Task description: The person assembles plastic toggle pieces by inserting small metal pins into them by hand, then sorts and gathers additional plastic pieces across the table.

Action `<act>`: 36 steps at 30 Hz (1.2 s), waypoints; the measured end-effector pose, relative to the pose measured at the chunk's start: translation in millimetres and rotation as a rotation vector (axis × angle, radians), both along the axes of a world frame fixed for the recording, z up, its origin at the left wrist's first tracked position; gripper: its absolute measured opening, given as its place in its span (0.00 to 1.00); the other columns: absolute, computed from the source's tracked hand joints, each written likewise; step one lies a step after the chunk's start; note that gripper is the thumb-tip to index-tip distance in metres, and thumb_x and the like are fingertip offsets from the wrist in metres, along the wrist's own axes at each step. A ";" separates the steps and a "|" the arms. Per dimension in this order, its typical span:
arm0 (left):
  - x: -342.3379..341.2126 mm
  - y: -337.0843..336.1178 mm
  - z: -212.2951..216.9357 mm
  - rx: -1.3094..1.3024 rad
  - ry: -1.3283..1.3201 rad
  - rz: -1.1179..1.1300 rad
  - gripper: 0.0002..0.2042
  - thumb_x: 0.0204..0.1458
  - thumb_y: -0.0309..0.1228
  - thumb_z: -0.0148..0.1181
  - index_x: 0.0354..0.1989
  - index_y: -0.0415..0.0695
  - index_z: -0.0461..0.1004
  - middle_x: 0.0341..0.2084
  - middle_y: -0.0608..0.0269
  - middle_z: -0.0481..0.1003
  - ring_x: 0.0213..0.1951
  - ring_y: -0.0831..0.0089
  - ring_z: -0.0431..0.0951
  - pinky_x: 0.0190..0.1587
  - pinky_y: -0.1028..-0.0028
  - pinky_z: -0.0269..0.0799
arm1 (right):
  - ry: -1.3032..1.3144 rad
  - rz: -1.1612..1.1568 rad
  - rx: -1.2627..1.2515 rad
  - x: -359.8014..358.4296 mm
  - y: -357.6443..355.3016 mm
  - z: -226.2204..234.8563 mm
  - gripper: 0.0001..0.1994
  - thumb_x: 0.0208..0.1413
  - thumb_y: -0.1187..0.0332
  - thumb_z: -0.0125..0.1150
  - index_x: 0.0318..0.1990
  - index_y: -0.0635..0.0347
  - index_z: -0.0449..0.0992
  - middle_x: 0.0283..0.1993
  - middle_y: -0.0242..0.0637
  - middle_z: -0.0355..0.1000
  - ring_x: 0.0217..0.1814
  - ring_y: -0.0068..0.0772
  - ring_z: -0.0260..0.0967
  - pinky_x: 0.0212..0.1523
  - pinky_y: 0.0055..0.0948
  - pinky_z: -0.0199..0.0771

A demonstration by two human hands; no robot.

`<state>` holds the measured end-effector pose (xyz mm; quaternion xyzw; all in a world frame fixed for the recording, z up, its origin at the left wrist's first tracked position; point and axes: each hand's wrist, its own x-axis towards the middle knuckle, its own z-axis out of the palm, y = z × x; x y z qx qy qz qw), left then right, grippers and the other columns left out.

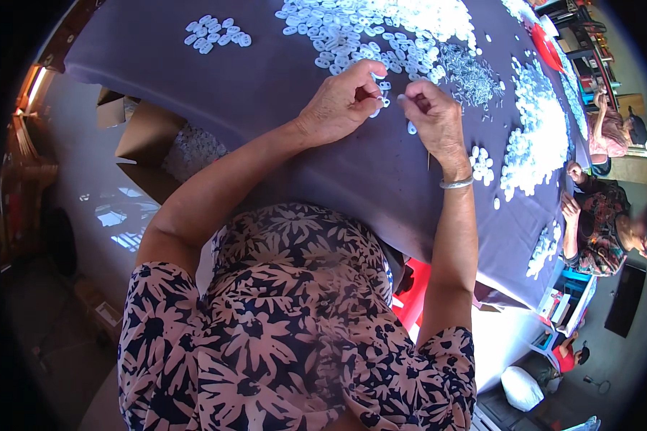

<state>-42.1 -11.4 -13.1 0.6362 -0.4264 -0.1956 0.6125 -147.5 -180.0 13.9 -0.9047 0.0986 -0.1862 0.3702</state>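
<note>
Over the dark-covered table (266, 86), my left hand (338, 100) is closed in a pinch. Small white oval plastic pieces (384, 86) show at its fingertips, and at least one looks gripped. My right hand (437, 122), with a bangle on its wrist, is close by on the right with thumb and fingers pressed together. Whatever it pinches is too small to name. A single white oval piece (412, 128) lies beside the right fingers. Just past both hands spreads a heap of white oval pieces with holes (338, 36). Small metal pins (471, 77) are piled beyond the right hand.
A small group of oval pieces (217, 34) lies far left. Near my right wrist is a cluster (482, 167), with a larger white heap (535, 140) beyond it. An open cardboard box (147, 133) stands left of the table. Another person (604, 215) sits at the right edge.
</note>
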 end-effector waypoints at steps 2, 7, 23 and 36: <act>0.0 -0.3 -1.9 -0.024 -0.009 -0.011 0.20 0.52 0.19 0.56 0.53 0.45 0.62 0.29 0.67 0.71 0.32 0.82 0.71 0.39 0.79 0.69 | -0.056 0.022 0.154 3.8 0.2 -0.6 0.03 0.52 0.78 0.62 0.33 0.62 0.73 0.31 0.23 0.68 0.30 0.11 0.62 0.32 0.14 0.65; 0.6 0.1 -1.4 0.011 -0.053 -0.012 0.21 0.52 0.20 0.57 0.54 0.44 0.61 0.28 0.68 0.71 0.31 0.82 0.71 0.37 0.80 0.69 | -0.134 0.095 0.328 8.4 9.7 5.4 0.04 0.54 0.74 0.62 0.37 0.61 0.76 0.27 0.22 0.69 0.28 0.12 0.61 0.29 0.15 0.64; -1.7 -0.9 2.3 0.017 -0.130 -0.001 0.20 0.49 0.22 0.57 0.51 0.43 0.62 0.25 0.64 0.73 0.26 0.75 0.74 0.32 0.74 0.72 | -0.087 0.195 0.295 9.0 8.0 4.7 0.05 0.55 0.75 0.60 0.39 0.62 0.77 0.37 0.26 0.74 0.38 0.15 0.67 0.40 0.16 0.69; -0.7 -0.8 -0.7 0.042 -0.105 0.006 0.21 0.53 0.22 0.57 0.55 0.44 0.60 0.29 0.65 0.71 0.34 0.77 0.74 0.40 0.76 0.71 | -0.055 0.209 0.238 8.0 11.9 5.3 0.05 0.55 0.76 0.60 0.39 0.62 0.77 0.35 0.25 0.72 0.37 0.15 0.67 0.39 0.15 0.69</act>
